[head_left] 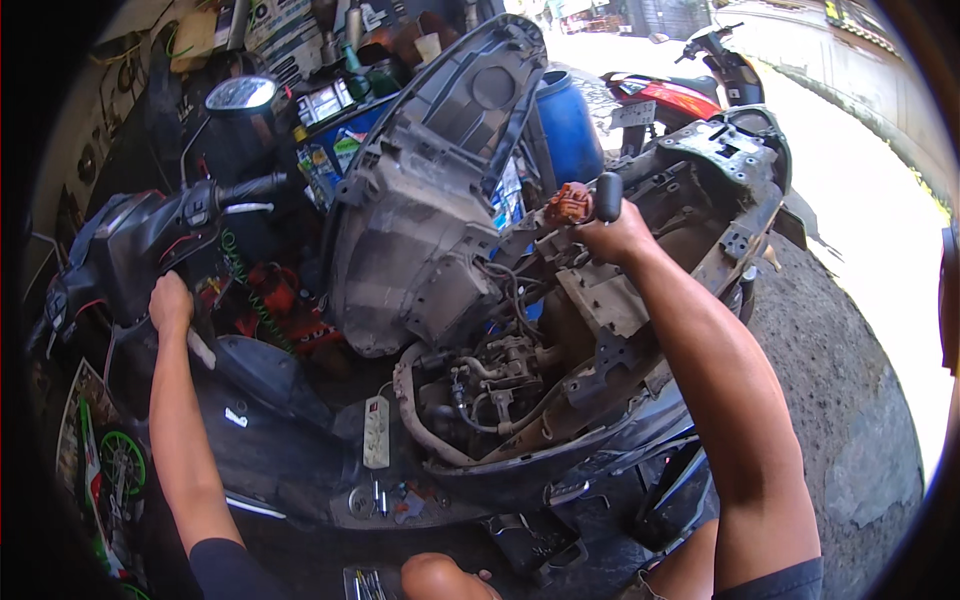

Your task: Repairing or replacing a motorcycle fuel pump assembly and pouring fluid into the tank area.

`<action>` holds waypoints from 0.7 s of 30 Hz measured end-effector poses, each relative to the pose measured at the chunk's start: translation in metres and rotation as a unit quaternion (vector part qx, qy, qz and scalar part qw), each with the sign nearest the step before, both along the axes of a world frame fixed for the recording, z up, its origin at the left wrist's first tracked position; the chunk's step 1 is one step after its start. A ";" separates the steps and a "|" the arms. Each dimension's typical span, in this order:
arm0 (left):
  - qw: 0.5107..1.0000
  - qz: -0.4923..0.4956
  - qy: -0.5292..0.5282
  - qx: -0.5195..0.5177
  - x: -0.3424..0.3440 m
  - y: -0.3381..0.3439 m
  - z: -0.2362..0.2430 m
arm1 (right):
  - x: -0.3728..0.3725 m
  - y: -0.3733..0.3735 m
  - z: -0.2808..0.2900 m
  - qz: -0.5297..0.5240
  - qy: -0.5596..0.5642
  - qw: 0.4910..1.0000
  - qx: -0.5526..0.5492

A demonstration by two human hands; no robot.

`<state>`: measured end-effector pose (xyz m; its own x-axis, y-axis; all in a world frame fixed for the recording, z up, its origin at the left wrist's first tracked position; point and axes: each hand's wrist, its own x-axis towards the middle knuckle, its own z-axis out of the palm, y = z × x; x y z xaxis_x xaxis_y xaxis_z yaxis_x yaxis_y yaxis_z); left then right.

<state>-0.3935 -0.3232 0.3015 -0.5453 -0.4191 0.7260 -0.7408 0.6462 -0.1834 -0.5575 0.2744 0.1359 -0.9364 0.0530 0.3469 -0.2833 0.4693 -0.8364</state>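
While the underseat bucket (420, 235) stands tilted up, the scooter's (250, 450) engine (490, 385) shows bare beneath.

Bucket probably swung clear for access; scooter upright, side-on to the person. Left hand (172, 300) curled against the front panel (125, 272) under the handlebar (255, 187), perhaps at a switch; fingertips hidden, so cannot tell if pinching. Right hand (622, 233) above the exposed frame (735, 243), fingers bent below a black rounded grip (608, 197), next to an orange-brown part (570, 203); wrapped or just touching, cannot tell. Arms wide, presumably to span both ends. Power strip (376, 445) and small metal pieces (380, 497) by the footboard (325, 507), likely for easy reach.
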 end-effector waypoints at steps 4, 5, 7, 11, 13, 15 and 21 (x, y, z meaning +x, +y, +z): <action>1.000 -0.005 0.008 0.000 0.001 -0.005 0.001 | 0.004 -0.001 0.005 -0.001 0.002 1.000 0.018; 1.000 -0.002 0.004 0.007 0.001 0.001 0.002 | 0.004 0.000 0.007 0.000 0.003 1.000 0.025; 1.000 0.000 0.000 0.011 0.001 0.004 0.003 | 0.006 0.002 0.007 -0.008 0.002 1.000 0.029; 1.000 -0.004 0.003 0.007 0.000 -0.002 0.003 | 0.008 0.002 0.009 -0.008 0.010 1.000 0.021; 1.000 -0.002 0.002 0.007 0.000 -0.003 0.004 | 0.010 0.000 0.010 -0.010 0.015 1.000 0.023; 1.000 -0.003 0.005 0.010 0.001 0.000 0.004 | 0.011 -0.001 0.011 -0.013 0.021 0.999 0.028; 1.000 0.005 0.000 0.013 0.002 0.007 0.005 | 0.012 -0.001 0.011 -0.012 0.025 0.999 0.023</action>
<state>-0.3915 -0.3158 0.3063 -0.5410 -0.4434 0.7146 -0.7468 0.6440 -0.1658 -0.5453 0.2730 0.1474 -0.9161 0.0583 0.3967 -0.3132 0.5137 -0.7988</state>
